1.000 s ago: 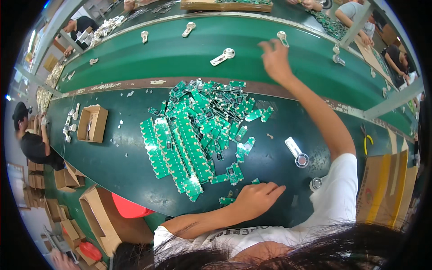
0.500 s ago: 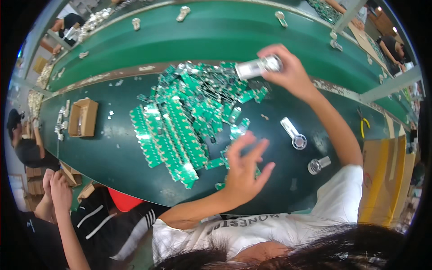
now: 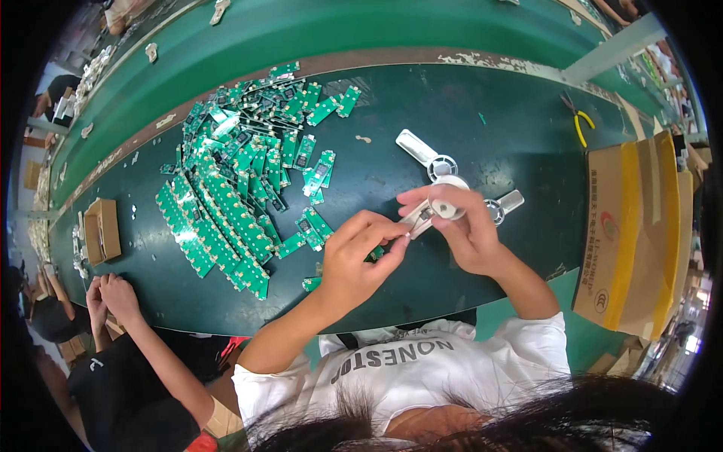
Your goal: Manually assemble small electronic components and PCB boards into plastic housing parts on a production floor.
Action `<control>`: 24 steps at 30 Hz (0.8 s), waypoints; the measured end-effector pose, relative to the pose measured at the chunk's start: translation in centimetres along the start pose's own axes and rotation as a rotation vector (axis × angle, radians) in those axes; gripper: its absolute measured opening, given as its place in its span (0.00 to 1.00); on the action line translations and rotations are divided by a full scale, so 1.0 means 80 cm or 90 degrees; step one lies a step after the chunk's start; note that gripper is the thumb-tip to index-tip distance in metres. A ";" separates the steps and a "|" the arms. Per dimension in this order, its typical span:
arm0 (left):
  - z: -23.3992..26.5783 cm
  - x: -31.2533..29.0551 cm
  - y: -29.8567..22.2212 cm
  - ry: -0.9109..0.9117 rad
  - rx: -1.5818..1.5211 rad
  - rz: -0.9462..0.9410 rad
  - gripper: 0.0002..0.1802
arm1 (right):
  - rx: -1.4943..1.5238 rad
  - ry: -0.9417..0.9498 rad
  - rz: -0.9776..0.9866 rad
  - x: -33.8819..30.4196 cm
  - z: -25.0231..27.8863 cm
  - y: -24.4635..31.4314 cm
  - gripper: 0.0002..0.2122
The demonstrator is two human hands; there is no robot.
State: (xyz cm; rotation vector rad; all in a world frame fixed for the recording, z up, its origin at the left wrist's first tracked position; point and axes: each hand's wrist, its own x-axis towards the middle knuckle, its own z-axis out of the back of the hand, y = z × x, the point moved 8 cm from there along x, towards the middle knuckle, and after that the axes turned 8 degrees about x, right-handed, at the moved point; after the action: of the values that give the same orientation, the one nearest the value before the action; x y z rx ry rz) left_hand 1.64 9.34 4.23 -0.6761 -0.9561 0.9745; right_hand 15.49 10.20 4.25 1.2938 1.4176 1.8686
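My right hand (image 3: pixel 473 233) grips a white plastic part with a round head and a handle (image 3: pixel 447 188), shaped like a small handheld fan. Its handle's open inner side faces up. At the handle's end, my left hand (image 3: pixel 354 260) closes thumb and forefinger in a pinch; any small item between the fingertips is hidden. Just beyond my right hand lies a similar fan-shaped part (image 3: pixel 425 156), and another (image 3: pixel 506 206) rests to its right, partly covered by the hand. Small green circuit boards (image 3: pixel 315 228) are scattered left of my left hand.
A large heap of green circuit boards (image 3: pixel 226 188) covers the left middle of the dark table. Yellow-handled pliers (image 3: pixel 578 124) lie far right, near a cardboard box (image 3: pixel 625 233). A small box (image 3: pixel 102 230) stands at left. Beyond runs a green conveyor (image 3: pixel 339 34); a co-worker's hands (image 3: pixel 113 301) are lower left.
My right hand has brought the white part from the conveyor side down over the table. My left hand, earlier open with fingers spread, now pinches at its handle. The view has shifted.
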 end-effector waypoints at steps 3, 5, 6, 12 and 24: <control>-0.008 -0.004 -0.001 0.036 -0.021 0.000 0.10 | -0.095 -0.002 0.016 -0.003 -0.004 0.007 0.19; -0.007 -0.004 0.000 0.049 -0.021 -0.004 0.10 | 0.115 -0.105 -0.151 -0.003 -0.007 -0.005 0.20; -0.007 -0.003 0.001 0.073 -0.017 0.005 0.09 | 0.115 -0.107 -0.154 -0.002 -0.006 -0.005 0.20; -0.006 -0.002 -0.003 0.058 -0.040 0.006 0.05 | -0.272 -0.039 0.018 0.004 -0.011 0.019 0.16; -0.024 -0.015 0.034 0.202 -0.328 0.258 0.06 | -0.268 -0.070 0.018 -0.001 -0.007 0.016 0.10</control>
State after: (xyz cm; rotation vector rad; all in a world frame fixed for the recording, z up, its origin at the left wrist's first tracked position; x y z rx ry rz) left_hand 2.07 9.26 0.72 -1.4572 -0.8017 0.9335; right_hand 15.23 9.37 5.36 1.1857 0.8901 1.9464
